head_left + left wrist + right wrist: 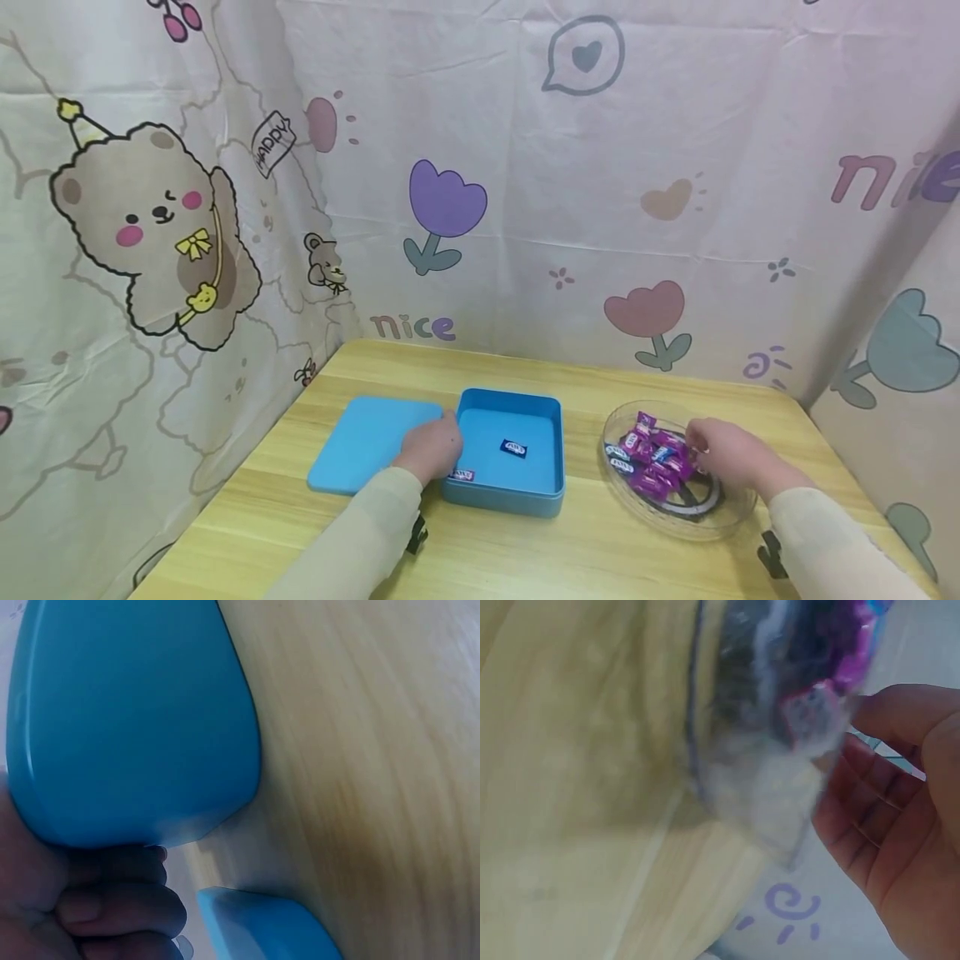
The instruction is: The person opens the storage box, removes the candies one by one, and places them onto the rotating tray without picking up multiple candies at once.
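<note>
In the head view my left hand (433, 446) grips the left wall of a square blue box (551, 500). Its fingers curl by the box's outer side (142, 735) in the left wrist view. Inside the box lie a dark blue wrapped candy (513, 448) and a pink-and-white one (462, 476) near the front left corner. My right hand (727, 452) reaches over the right rim of a clear round tray (678, 529), fingers loosely bent close to the candies. Purple wrapped candies (656, 483) are heaped in the tray, with some white-and-blue ones (620, 465) at its left.
Left of the box a flat blue lid (360, 442) lies on the wooden table (495, 558). A printed curtain (525, 167) hangs behind the table and along both sides. A black strap piece (772, 554) shows at the right wrist.
</note>
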`<state>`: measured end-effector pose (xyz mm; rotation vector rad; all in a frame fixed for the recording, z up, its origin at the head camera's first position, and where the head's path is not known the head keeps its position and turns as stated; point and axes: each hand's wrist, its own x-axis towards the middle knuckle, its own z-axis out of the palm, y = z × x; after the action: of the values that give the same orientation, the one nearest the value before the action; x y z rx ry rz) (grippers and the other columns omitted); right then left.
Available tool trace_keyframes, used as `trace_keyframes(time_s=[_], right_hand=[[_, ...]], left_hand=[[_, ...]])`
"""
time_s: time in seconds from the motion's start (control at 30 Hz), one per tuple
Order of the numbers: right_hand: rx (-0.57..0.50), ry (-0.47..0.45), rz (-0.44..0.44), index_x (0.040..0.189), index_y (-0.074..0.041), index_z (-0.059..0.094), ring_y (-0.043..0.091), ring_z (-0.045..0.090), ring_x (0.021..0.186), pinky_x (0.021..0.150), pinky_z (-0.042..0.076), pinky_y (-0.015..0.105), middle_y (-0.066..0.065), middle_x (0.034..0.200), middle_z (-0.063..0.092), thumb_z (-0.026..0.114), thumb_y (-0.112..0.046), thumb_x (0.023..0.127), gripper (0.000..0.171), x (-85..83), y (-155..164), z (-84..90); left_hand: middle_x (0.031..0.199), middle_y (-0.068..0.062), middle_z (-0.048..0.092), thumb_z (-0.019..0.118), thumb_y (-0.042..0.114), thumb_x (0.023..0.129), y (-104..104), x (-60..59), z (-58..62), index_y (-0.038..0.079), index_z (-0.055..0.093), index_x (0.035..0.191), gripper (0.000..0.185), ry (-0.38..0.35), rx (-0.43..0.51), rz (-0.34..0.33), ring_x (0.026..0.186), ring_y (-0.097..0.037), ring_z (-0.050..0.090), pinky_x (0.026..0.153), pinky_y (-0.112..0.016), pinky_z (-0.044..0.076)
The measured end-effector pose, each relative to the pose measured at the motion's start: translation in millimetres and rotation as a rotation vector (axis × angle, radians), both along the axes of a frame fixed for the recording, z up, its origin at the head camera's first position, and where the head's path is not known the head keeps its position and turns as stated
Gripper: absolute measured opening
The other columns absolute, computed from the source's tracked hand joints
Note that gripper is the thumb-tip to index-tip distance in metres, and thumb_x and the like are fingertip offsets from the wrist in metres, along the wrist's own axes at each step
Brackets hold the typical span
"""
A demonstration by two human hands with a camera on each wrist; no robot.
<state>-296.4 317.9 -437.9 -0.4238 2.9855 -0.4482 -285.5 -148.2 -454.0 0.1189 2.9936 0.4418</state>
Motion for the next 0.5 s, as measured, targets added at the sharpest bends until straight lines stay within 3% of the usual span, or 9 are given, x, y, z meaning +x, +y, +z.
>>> trace_keyframes(time_s=[0.1,0.3,0.5], right_hand=[[-0.018,0.025,0.01,0.096,-0.013,0.066,0.021,0.061,0.084,0.076,0.054,0.05,-0.002,0.088,0.063,0.07,-0.001,0.083,0.018,0.9,-12,5.6],[-0.047,0.138,0.141,0.092,-0.016,0.065,0.012,0.056,0.078,0.074,0.053,0.041,-0.008,0.082,0.059,0.069,-0.002,0.085,0.016,4.7,-57,16.0],[-0.047,0.172,0.227,0.096,-0.02,0.066,0.009,0.056,0.081,0.078,0.053,0.039,-0.011,0.086,0.06,0.071,-0.006,0.087,0.017,6.8,-111,28.9]], left_hand=[[0.143,-0.022,0.053,0.046,0.014,0.106,-1,0.7,0.5,-0.009,0.035,0.151,0.052,-0.001,-0.004,0.003,0.096,-0.028,0.058,0.076,-0.044,0.056],[0.139,-0.023,0.056,0.049,0.013,0.105,-1,1.2,2.3,-0.009,0.036,0.15,0.053,-0.004,-0.006,-0.006,0.093,-0.028,0.058,0.078,-0.046,0.056],[0.137,-0.023,0.058,0.05,0.012,0.104,-1,0.7,2.2,-0.01,0.037,0.149,0.052,0.003,-0.015,-0.017,0.088,-0.027,0.058,0.07,-0.041,0.055]])
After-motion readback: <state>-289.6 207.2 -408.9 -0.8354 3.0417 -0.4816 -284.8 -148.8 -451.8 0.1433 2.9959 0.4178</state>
